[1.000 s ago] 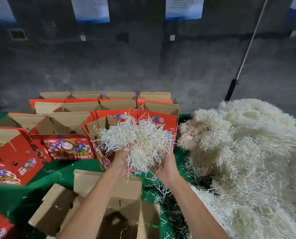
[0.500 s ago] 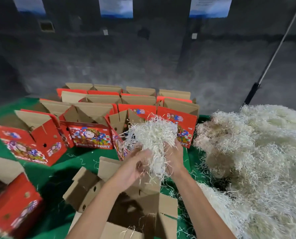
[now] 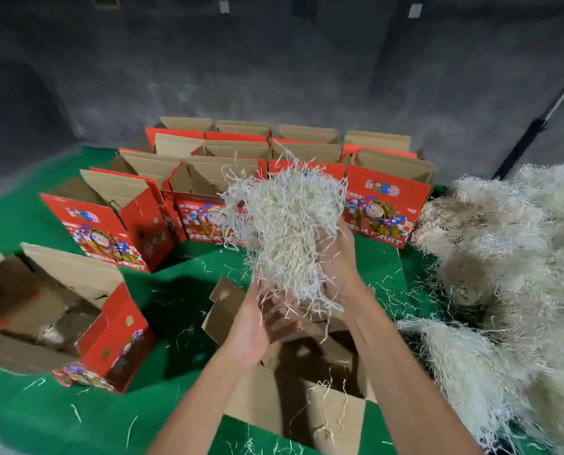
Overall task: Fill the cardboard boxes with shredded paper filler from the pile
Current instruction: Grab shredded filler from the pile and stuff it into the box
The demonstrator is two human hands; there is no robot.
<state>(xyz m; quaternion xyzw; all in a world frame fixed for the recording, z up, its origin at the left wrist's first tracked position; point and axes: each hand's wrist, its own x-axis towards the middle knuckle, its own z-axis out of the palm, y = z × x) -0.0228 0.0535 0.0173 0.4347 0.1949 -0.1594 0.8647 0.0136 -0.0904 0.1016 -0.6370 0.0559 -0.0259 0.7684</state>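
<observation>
A clump of pale shredded paper (image 3: 283, 218) is held up between both hands, above the open brown cardboard box (image 3: 323, 418) at the bottom centre. My right hand (image 3: 339, 267) grips the clump from its right side. My left hand (image 3: 260, 326) sits lower, blurred, its fingers curled into the hanging strands under the clump. The big pile of shredded paper (image 3: 510, 274) fills the right side. Little more than a few loose strands shows inside the near box.
Rows of red printed fruit boxes (image 3: 385, 208) with open flaps stand behind on the green mat (image 3: 182, 290). Another open red box (image 3: 109, 333) lies tilted at the left. A dark wall closes the back, and a pole (image 3: 536, 126) leans at the far right.
The clump has risen and spread in my hands over the near box. My left hand has slid down below it. The view has shifted left and closer.
</observation>
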